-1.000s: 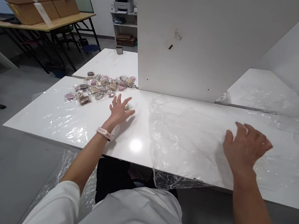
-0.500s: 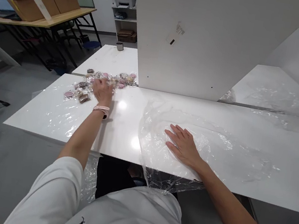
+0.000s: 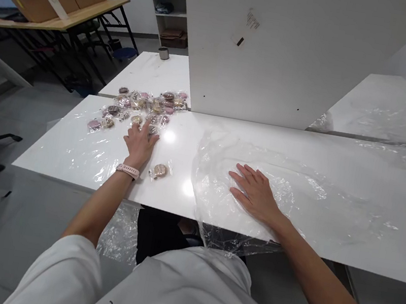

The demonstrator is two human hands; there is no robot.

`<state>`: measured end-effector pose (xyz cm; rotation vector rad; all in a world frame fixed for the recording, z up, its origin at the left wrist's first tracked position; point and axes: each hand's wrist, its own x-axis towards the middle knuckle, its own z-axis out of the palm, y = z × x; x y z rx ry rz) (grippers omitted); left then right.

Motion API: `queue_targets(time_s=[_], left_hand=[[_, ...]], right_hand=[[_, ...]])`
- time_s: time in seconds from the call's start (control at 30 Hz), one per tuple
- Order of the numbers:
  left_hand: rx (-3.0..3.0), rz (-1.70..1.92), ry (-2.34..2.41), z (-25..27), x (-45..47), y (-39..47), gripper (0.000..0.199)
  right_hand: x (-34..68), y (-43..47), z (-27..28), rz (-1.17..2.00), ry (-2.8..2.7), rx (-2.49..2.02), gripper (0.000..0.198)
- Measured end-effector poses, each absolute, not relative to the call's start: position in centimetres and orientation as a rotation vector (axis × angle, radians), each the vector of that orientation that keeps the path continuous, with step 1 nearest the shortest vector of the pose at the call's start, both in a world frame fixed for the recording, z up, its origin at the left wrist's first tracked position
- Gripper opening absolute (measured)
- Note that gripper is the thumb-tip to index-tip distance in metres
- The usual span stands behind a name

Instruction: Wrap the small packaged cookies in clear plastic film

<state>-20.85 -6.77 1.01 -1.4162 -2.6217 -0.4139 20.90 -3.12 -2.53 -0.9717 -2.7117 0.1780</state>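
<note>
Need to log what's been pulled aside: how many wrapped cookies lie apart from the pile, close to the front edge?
1: a single wrapped cookie lies just right of the left hand's wrist. The others stay in the pile beyond the fingers; some may be hidden under the hand.

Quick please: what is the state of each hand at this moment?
Left hand: open, palm down on the table, fingers at the wrapped cookies, holding nothing.
Right hand: open, pressed flat on the plastic sheet.

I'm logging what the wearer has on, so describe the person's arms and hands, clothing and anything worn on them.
Both hands are bare, no gloves. The left hand has a pale pink watch band on its wrist; the right hand wears nothing. Forearms are uncovered, with white short sleeves above the elbows. The white shirt carries small black lettering.
</note>
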Motion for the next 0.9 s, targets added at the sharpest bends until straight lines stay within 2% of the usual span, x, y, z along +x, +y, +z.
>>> queue_targets(time_s=[0.17, 0.27, 0.37, 0.43, 0.5, 0.57, 0.67, 0.77, 0.83, 0.9], left_hand=[[-1.441, -0.558, -2.585, 1.5, -22.8, -5.9, 0.047], [-1.382, -0.785, -2.527, 3.4, -21.9, -4.9, 0.039], [-1.630, -1.183, -2.158, 5.4, -16.0, -4.8, 0.035], [-1.927, -1.290, -1.940, 5.6, -9.8, -5.6, 0.034], [-2.249, -1.131, -1.846, 4.6, -3.5, -6.7, 0.035], [-2.544, -0.792, -1.794, 2.9, 1.4, -7.9, 0.037], [-2.792, -0.428, -1.615, 1.0, 4.5, -9.2, 0.063], [-2.854, -0.343, -1.626, 1.5, 3.1, -10.4, 0.096], [-2.879, -0.377, -1.652, 2.8, 0.6, -11.8, 0.102], [-2.940, -0.404, -1.620, 3.8, -2.3, -14.0, 0.096]], right_hand=[[20.7, -2.9, -2.4, 0.210, -2.686, -1.051, 0.052], [20.3, -2.2, -2.5, 0.231, -2.683, -1.116, 0.053], [19.8, -1.6, -2.5, 0.226, -2.648, -1.146, 0.052], [19.7, -1.4, -2.6, 0.220, -2.601, -1.157, 0.051], [19.7, -1.3, -2.8, 0.230, -2.546, -1.177, 0.049], [19.9, -0.9, -3.1, 0.274, -2.475, -1.203, 0.047], [20.7, -0.1, -2.8, 0.347, -2.323, -1.227, 0.045], [22.3, -0.5, -0.9, 0.329, -2.178, -1.272, 0.047], [23.9, -2.5, 0.9, 0.288, -2.118, -1.252, 0.046], [25.5, -6.1, 2.0, 0.260, -2.202, -1.088, 0.047]])
